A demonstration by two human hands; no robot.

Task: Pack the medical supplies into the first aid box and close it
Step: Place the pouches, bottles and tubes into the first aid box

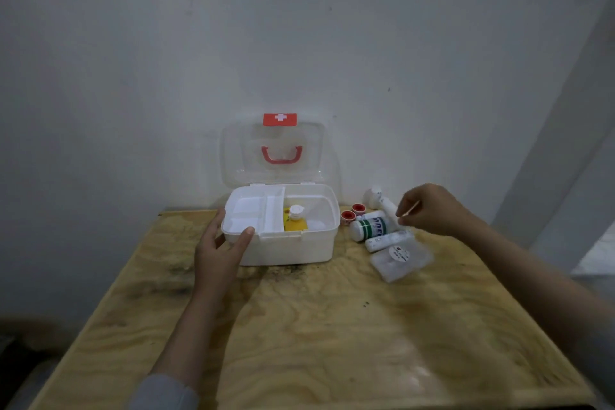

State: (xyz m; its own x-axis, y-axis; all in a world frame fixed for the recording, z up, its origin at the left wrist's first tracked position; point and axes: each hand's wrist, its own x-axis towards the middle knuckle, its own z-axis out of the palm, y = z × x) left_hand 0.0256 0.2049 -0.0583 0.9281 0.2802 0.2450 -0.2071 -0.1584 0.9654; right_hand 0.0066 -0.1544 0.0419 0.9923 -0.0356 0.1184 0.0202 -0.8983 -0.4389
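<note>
A white first aid box (293,248) stands open at the back of the wooden table (316,326). Its clear lid (233,156), with a red handle and a red cross tab, is upright. A yellow bottle with a white cap (294,220) lies inside, beside a white tray insert (248,211). My left hand (219,251) holds the box's front left corner, thumb on the rim. My right hand (429,210) hovers over the supplies to the right, fingers curled and apart: a green-labelled white bottle (371,226), a white tube (387,240), a clear packet (401,260), two red-centred tape rolls (352,212) and a white thermometer-like device (377,198).
A pale wall rises directly behind the box. The table's left edge runs diagonally from the box toward me, and a darker floor lies beyond it. A grey door frame stands at the right.
</note>
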